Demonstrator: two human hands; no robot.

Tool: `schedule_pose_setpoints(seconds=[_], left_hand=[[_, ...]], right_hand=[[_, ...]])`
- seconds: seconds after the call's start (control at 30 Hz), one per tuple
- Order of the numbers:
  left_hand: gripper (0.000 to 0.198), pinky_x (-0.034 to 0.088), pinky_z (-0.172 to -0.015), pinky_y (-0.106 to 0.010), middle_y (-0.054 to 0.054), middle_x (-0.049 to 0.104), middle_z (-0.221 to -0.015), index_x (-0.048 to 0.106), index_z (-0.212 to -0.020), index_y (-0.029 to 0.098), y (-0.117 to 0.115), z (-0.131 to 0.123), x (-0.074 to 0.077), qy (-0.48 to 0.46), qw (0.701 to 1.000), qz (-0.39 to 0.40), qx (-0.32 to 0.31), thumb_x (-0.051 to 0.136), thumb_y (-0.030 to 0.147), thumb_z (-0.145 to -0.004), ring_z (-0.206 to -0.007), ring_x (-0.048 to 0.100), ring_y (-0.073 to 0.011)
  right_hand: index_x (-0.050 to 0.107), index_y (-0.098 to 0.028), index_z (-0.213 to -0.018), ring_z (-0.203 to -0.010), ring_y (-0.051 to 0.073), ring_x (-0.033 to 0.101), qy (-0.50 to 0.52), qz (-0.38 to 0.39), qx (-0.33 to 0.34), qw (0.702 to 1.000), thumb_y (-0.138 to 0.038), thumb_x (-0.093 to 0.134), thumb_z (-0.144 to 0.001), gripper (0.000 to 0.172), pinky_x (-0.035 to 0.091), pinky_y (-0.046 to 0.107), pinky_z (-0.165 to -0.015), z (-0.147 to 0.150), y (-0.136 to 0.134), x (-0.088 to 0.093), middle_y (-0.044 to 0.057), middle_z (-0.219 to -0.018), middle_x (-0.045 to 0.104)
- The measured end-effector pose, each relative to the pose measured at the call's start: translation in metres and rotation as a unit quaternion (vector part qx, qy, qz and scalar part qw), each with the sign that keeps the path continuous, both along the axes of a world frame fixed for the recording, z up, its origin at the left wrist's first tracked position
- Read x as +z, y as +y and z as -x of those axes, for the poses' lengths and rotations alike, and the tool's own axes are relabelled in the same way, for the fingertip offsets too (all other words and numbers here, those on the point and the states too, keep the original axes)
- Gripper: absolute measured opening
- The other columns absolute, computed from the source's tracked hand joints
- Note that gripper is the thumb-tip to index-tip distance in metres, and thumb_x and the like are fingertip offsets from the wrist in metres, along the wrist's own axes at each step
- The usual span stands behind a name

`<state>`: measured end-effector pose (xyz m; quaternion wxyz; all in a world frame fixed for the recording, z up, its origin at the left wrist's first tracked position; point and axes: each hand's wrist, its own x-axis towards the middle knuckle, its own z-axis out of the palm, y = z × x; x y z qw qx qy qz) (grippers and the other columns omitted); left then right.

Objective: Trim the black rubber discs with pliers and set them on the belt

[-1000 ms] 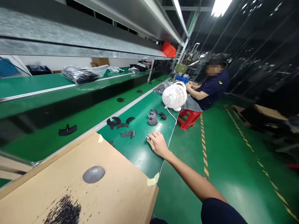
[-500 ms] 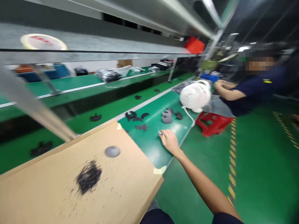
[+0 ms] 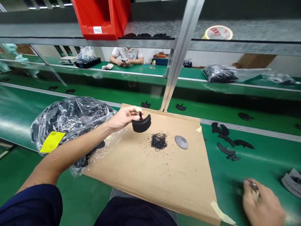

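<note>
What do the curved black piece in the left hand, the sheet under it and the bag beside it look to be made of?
Curved black piece: probably molded plastic or rubber, matte, dull and even with no glints.
Sheet: plain brown cardboard, with tape tabs at its corners.
Bag: thin clear plastic film, glossy and crinkled, with black parts showing through and a yellow label on it.
The left hand holds the piece above the sheet.

Even, fairly bright overhead light falls on the green counter (image 3: 246, 169), which shows soft sheen and pale reflections toward its left edge. The plastic bag (image 3: 70, 122) glints with small highlights. The right hand (image 3: 263, 204) is smeared by motion blur. Wide-angle distortion bends the counter's far edges and the shelf (image 3: 235, 37) lines.
</note>
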<state>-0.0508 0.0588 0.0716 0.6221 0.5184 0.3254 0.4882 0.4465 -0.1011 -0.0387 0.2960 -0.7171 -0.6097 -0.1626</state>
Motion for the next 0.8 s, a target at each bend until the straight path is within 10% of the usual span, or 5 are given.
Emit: schedule_pose_setpoints(seconds=[0.27,0.5,0.8], left_hand=[[0.042,0.053,-0.064,-0.016,-0.002,0.073,-0.084,0.071,-0.09,0.013,-0.03,-0.002,-0.009,-0.075,0.992,0.068,-0.076,0.098,0.034,-0.065,-0.07,0.07,-0.0089],[0.038,0.053,-0.065,-0.015,-0.001,0.073,-0.084,0.071,-0.089,0.014,-0.046,-0.015,-0.018,-0.127,0.985,0.081,-0.087,0.096,0.033,-0.068,-0.071,0.07,-0.0084],[0.04,0.051,-0.067,-0.018,-0.001,0.07,-0.082,0.07,-0.092,0.014,-0.055,-0.025,-0.031,-0.145,0.979,0.116,-0.082,0.096,0.034,-0.069,-0.07,0.066,-0.0089]], right_hand=[[0.067,-0.024,-0.097,-0.074,0.023,0.071,0.007,0.031,0.23,0.973,-0.045,0.046,-0.101,0.03,0.054,0.033,-0.07,0.081,0.039,0.03,0.007,-0.082,0.072],[0.065,-0.017,-0.115,-0.082,0.026,0.067,-0.039,0.171,0.177,0.968,-0.04,0.042,-0.102,0.035,0.046,0.034,-0.061,0.138,0.106,0.026,0.016,-0.11,0.068],[0.051,-0.025,-0.081,-0.049,0.015,0.041,0.064,0.091,0.296,0.949,-0.034,0.064,-0.095,0.021,0.024,0.031,-0.051,0.138,0.129,0.015,0.004,-0.076,0.054]])
